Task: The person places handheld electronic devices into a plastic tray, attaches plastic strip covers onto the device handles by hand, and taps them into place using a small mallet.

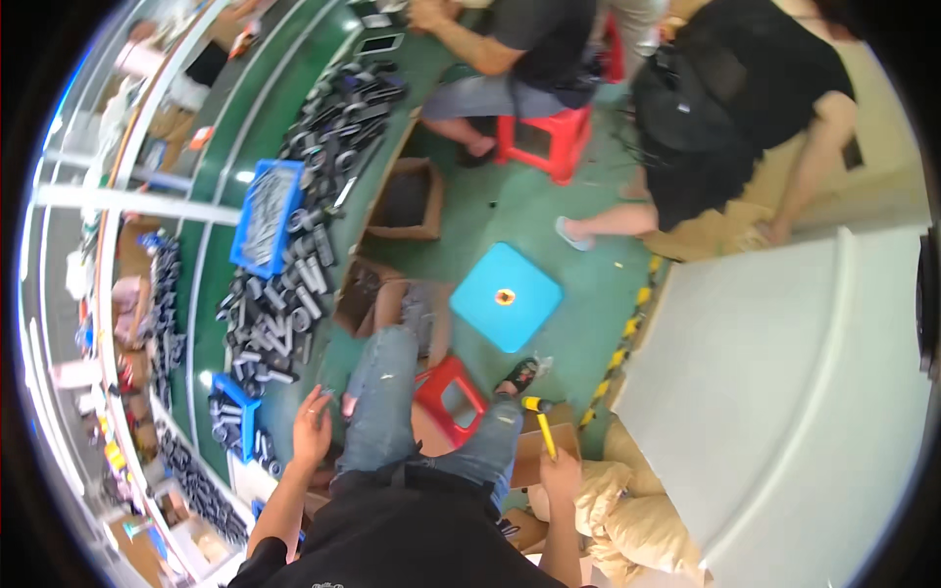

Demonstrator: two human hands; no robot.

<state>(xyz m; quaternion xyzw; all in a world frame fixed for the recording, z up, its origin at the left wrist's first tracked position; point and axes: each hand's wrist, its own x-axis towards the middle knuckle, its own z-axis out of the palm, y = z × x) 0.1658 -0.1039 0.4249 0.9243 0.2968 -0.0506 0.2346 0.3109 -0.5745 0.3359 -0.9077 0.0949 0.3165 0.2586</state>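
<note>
My right hand is closed round the yellow handle of a small hammer, whose yellow and black head points up and away from me. My left hand is raised by the near edge of the workbench. Its fingertips are drawn together, and whatever may be between them is too small to make out. A small blue bin with dark parts in it stands left of that hand. Beyond it, a long pile of black and silver parts covers the bench.
A blue tray of metal pieces sits among the pile. Red stool, blue stool and cardboard boxes stand on the floor. Yellowish sacks and a white panel are at right. One person sits ahead; another bends at far right.
</note>
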